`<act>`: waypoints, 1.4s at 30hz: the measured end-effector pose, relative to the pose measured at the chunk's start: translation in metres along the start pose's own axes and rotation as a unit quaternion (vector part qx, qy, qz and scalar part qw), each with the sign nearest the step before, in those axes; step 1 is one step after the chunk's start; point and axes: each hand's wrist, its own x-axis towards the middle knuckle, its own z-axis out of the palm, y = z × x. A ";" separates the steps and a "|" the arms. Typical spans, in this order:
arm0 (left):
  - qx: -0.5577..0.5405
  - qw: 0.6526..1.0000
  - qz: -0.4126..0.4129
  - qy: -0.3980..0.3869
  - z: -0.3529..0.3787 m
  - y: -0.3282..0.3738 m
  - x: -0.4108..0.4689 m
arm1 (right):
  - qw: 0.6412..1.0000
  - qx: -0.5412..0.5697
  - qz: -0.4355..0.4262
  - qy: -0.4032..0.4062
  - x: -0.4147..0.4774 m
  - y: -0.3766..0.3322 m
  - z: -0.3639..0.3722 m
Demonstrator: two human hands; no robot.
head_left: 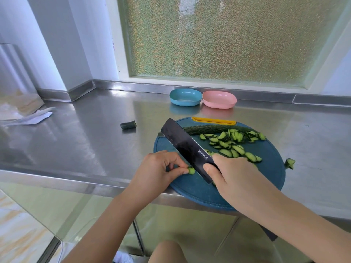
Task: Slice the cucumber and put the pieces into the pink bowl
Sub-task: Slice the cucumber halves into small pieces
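On the round blue cutting board (269, 177) lie several cucumber slices (228, 147) and, at its far side, a long uncut cucumber half (207, 129). My right hand (233, 177) grips a black cleaver (187, 150), its blade pointing away to the upper left over the board. My left hand (159, 168) pinches a small cucumber piece (191, 170) against the board right beside the blade's edge. The pink bowl (219, 99) stands empty at the back of the counter.
A blue bowl (185, 97) sits left of the pink one. A cut cucumber end (128, 125) lies on the steel counter (85, 133) left of the board; another piece (290, 163) lies off its right edge. Papers (28, 114) are at the far left. The board overhangs the counter's front edge.
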 end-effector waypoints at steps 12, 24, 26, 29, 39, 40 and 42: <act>0.029 0.999 0.024 0.015 0.002 -0.001 -0.003 | 1.000 0.021 -0.013 0.003 0.004 0.001 0.009; 0.053 0.996 0.066 0.035 0.004 -0.004 -0.002 | 1.000 0.002 -0.022 -0.014 0.008 0.001 0.012; 0.051 0.996 0.061 0.033 0.004 -0.005 -0.002 | 1.000 0.002 -0.021 -0.020 0.008 0.001 0.012; 0.044 0.997 0.048 0.030 0.003 -0.005 -0.002 | 0.999 -0.018 -0.024 -0.026 0.008 -0.001 0.010; 0.031 0.999 0.040 0.008 0.004 0.002 -0.004 | 0.993 -0.062 -0.057 -0.078 0.025 -0.011 -0.005; 0.031 0.999 0.037 0.005 0.003 0.002 -0.005 | 0.993 -0.064 -0.054 -0.080 0.024 -0.012 -0.006; 0.036 0.999 0.033 -0.004 0.002 0.003 -0.007 | 0.994 -0.058 -0.038 -0.079 0.018 -0.011 -0.006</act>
